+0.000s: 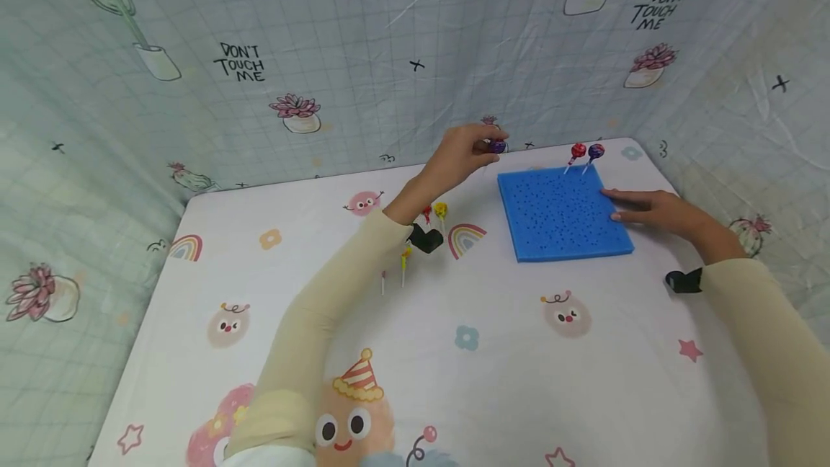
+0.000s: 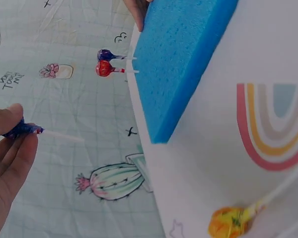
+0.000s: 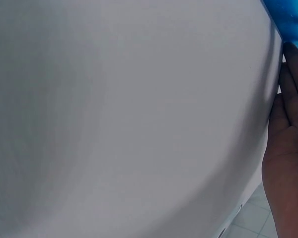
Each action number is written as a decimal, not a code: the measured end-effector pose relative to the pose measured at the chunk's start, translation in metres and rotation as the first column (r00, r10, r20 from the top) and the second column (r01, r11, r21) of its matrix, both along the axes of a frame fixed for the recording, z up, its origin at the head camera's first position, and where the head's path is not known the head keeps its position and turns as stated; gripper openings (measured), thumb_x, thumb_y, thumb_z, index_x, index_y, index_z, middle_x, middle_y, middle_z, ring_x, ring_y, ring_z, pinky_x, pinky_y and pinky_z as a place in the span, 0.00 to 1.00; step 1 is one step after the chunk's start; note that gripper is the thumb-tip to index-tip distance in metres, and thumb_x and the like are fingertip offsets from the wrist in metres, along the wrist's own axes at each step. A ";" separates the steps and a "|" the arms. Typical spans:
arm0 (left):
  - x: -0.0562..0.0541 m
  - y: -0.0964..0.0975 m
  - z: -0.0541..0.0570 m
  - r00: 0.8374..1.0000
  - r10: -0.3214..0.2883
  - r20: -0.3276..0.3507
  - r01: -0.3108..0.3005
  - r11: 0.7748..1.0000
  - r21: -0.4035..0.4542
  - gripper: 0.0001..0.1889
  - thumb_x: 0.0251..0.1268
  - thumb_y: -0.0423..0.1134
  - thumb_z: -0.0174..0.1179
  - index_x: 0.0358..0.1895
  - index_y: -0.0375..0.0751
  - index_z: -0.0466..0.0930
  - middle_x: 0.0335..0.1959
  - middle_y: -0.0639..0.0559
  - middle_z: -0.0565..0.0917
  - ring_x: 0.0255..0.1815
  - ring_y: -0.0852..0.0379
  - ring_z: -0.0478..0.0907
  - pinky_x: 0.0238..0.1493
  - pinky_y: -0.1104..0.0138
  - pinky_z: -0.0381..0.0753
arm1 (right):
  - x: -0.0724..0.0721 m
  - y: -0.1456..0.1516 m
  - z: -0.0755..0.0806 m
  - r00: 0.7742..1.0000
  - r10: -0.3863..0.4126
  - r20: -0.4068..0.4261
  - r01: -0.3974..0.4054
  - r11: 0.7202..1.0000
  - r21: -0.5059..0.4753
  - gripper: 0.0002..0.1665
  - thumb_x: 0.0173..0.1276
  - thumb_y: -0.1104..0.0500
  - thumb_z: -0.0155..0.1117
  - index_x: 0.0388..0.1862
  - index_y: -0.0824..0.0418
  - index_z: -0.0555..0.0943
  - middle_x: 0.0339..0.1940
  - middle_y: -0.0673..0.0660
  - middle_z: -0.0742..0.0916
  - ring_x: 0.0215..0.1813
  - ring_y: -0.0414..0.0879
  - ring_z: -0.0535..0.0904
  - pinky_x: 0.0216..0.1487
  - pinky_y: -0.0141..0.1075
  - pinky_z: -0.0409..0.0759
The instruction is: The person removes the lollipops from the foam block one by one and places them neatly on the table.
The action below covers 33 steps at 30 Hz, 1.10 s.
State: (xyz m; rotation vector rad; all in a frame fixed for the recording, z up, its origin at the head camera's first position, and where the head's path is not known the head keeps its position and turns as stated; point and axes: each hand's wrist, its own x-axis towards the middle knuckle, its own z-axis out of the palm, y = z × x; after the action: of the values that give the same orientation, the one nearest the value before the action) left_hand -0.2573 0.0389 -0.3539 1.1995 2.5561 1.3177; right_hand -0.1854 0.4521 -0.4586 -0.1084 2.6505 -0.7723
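Seven lollipops show in the head view: one purple lollipop [image 1: 497, 146] pinched by the left hand's [image 1: 462, 151] thumb and fingers near the far left corner of one blue foam block [image 1: 558, 218], two, a red lollipop [image 1: 578, 150] and a dark purple lollipop [image 1: 596, 152], stuck in along the block's far side, and four loose lollipops [image 1: 441, 209] on the white table [image 1: 506, 352]. The right hand [image 1: 655, 211] touches the block's right edge with straight fingers. The left wrist view alone bares the pinched lollipop's whole stick, pointing free of the block, while only the right wrist view shows floor tiles [image 3: 251, 218].
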 end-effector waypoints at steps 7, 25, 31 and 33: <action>0.013 -0.023 0.004 0.999 -0.029 -0.023 0.027 0.997 -0.070 0.18 0.72 0.30 0.62 0.64 0.36 0.81 0.55 0.43 0.83 0.51 0.54 0.86 0.51 0.72 0.83 | 0.002 0.001 -0.001 1.000 0.001 -0.001 -0.001 1.000 -0.009 0.47 0.73 0.38 0.62 0.83 0.51 0.56 0.81 0.74 0.55 0.76 0.81 0.44 0.66 0.79 0.47; 0.035 -0.062 0.001 0.998 -0.064 0.003 0.063 0.980 -0.190 0.18 0.70 0.32 0.64 0.62 0.36 0.81 0.55 0.46 0.85 0.48 0.56 0.85 0.52 0.70 0.83 | 0.000 0.002 0.002 1.000 0.012 -0.009 -0.012 1.000 -0.010 0.47 0.74 0.39 0.63 0.83 0.52 0.57 0.81 0.73 0.55 0.77 0.80 0.43 0.67 0.78 0.47; 0.043 -0.071 0.002 0.997 -0.052 -0.049 0.042 0.983 -0.177 0.18 0.70 0.34 0.65 0.60 0.36 0.82 0.54 0.46 0.86 0.48 0.56 0.85 0.54 0.68 0.83 | 0.000 0.000 0.002 1.000 0.002 -0.002 -0.002 1.000 -0.007 0.46 0.74 0.39 0.62 0.83 0.52 0.57 0.80 0.74 0.55 0.77 0.81 0.44 0.67 0.79 0.47; 0.046 -0.076 0.003 0.997 -0.039 -0.060 0.027 0.983 -0.181 0.17 0.70 0.35 0.65 0.60 0.36 0.82 0.54 0.46 0.86 0.49 0.55 0.85 0.55 0.65 0.83 | 0.001 0.000 0.003 1.000 0.003 -0.002 -0.004 1.000 -0.005 0.46 0.74 0.39 0.62 0.83 0.52 0.57 0.80 0.74 0.56 0.76 0.81 0.44 0.66 0.79 0.47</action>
State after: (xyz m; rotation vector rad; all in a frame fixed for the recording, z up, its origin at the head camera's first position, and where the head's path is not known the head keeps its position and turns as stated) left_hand -0.2110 -0.0372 -0.3509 1.2613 2.6183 1.0317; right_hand -0.1847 0.4516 -0.4560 -0.1150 2.6494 -0.7780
